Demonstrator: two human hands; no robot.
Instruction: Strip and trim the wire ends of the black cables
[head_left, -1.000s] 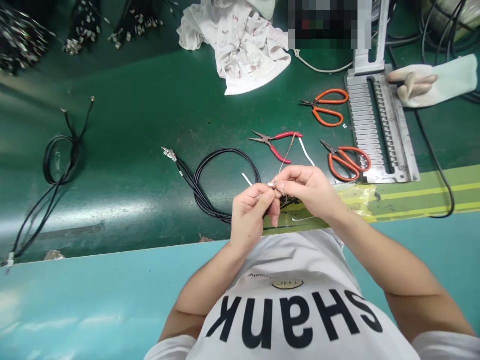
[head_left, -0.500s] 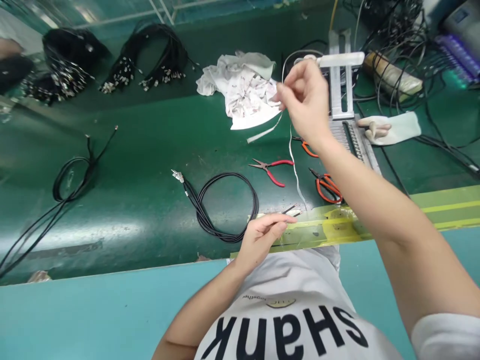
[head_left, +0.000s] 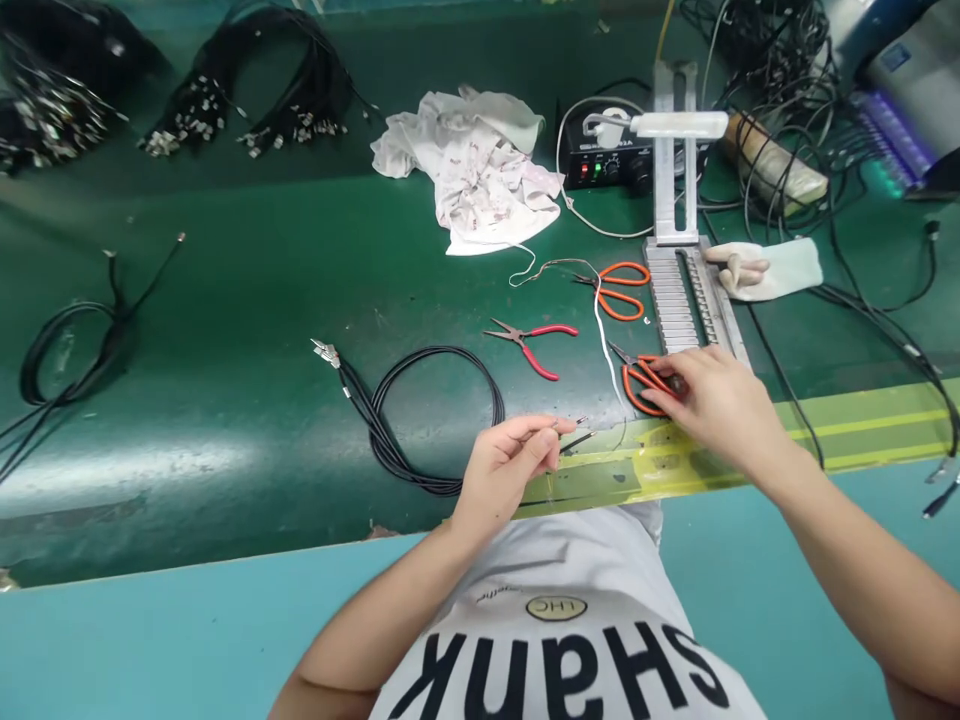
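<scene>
My left hand [head_left: 506,465] pinches the thin wire ends [head_left: 577,436] of a coiled black cable [head_left: 420,410] near the table's front edge. My right hand [head_left: 712,400] rests on the orange-handled scissors [head_left: 637,380] lying by the yellow tape strip; its fingers curl over the handles. A white and brown wire strand [head_left: 592,300] lies loose on the green mat between the tools.
Red-handled pliers [head_left: 536,340] and a second pair of orange scissors [head_left: 619,290] lie mid-table. A ribbed metal fixture [head_left: 686,295], a white glove [head_left: 772,268], a crumpled cloth [head_left: 476,180], a black control box [head_left: 607,165] and several black cable bundles [head_left: 262,100] ring the work area.
My right hand came down from high above the table, where it had pulled up the white strand, and landed on the near scissors. The strand now lies on the mat. My left hand kept its pinch.
</scene>
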